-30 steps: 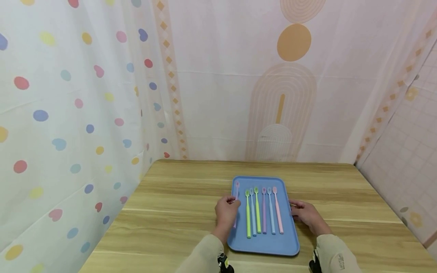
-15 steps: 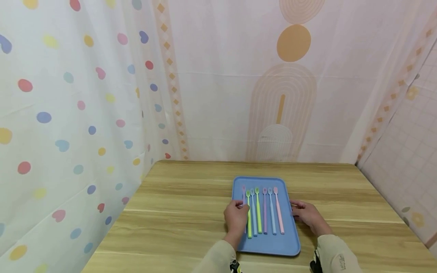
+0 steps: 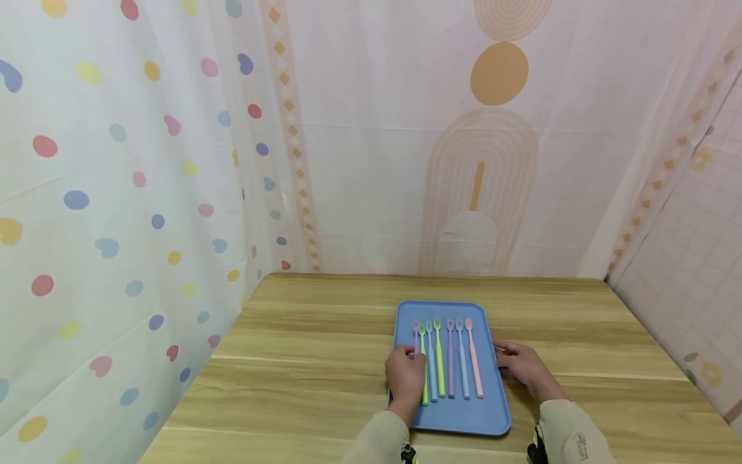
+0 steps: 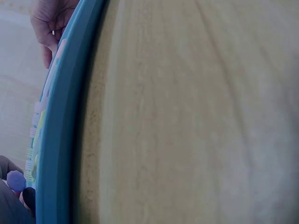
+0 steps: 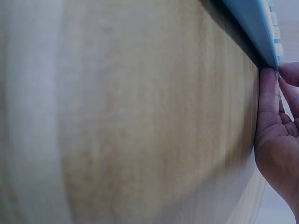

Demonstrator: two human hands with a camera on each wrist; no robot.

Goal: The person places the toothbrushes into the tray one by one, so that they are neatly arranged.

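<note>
My left hand (image 3: 406, 375) pinches a purple toothbrush (image 3: 415, 327) at the left side of a blue tray (image 3: 464, 422). Its head shows above my fingers; most of the handle is hidden in the head view. In the left wrist view the purple handle end (image 4: 16, 181) pokes out between the fingers. Close to its right lies a green toothbrush (image 3: 423, 335), partly covered by my hand. Further right lie blue (image 3: 431, 361), green (image 3: 440, 361), purple (image 3: 451, 361), blue (image 3: 463, 361) and pink toothbrushes (image 3: 474, 361), heads away from me. My right hand (image 3: 524, 366) holds the tray's right rim (image 5: 266, 42) between thumb and fingers.
The tray rests on a wood-grain table (image 3: 301, 361). Behind the table hangs a pale patterned curtain (image 3: 371, 193), with a dotted curtain (image 3: 116, 212) along the left side.
My left hand has moved right with the purple toothbrush, from the tray's left edge to beside the green toothbrush. My right hand stays at the tray's right rim.
</note>
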